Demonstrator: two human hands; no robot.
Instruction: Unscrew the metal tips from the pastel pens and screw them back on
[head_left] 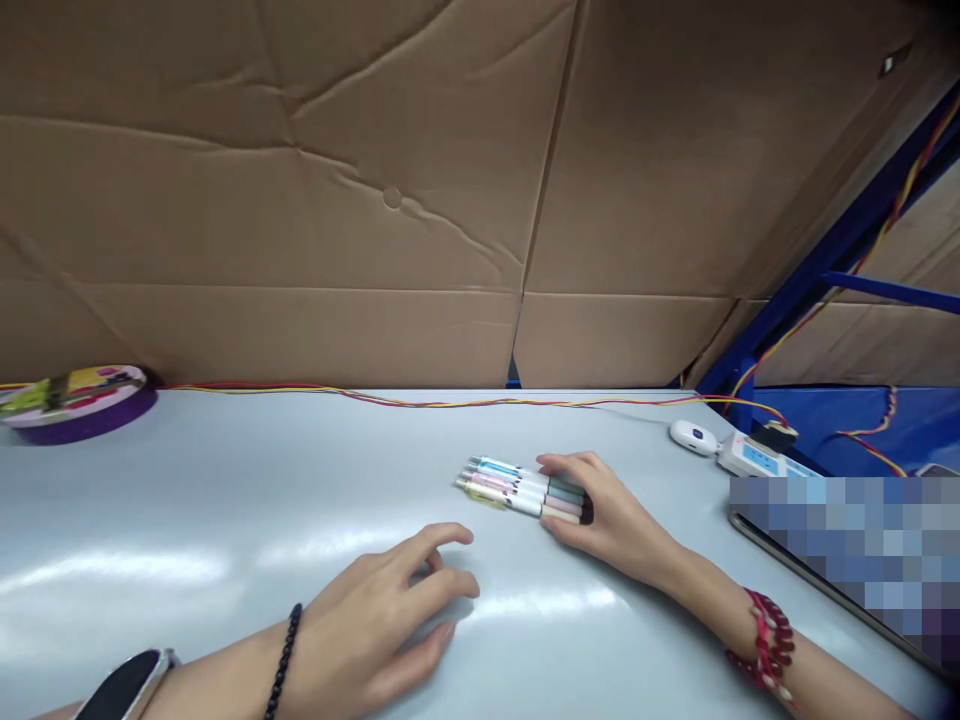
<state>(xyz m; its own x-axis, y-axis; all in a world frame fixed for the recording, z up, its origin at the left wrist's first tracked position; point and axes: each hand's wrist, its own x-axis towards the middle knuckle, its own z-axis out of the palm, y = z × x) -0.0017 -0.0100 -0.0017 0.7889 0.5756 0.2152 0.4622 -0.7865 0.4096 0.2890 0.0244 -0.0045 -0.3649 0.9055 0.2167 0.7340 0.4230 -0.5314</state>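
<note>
Several slim pens (517, 488) with white barrels and pastel grips lie side by side on the pale table (225, 480), their clips toward the left. My right hand (600, 510) closes round their right ends, the thumb at the near side and the fingers at the far side. To the left and nearer to me, my left hand (397, 610) hovers low over the table with curled, parted fingers and nothing between them.
A round purple-edged box (82, 405) sits at the far left. Red and yellow wires (435, 404) run along the back edge by the cardboard wall (262, 220). At the right are a white plug-in device (694, 437), a power strip (757, 457) and a blurred-out flat device (847, 560).
</note>
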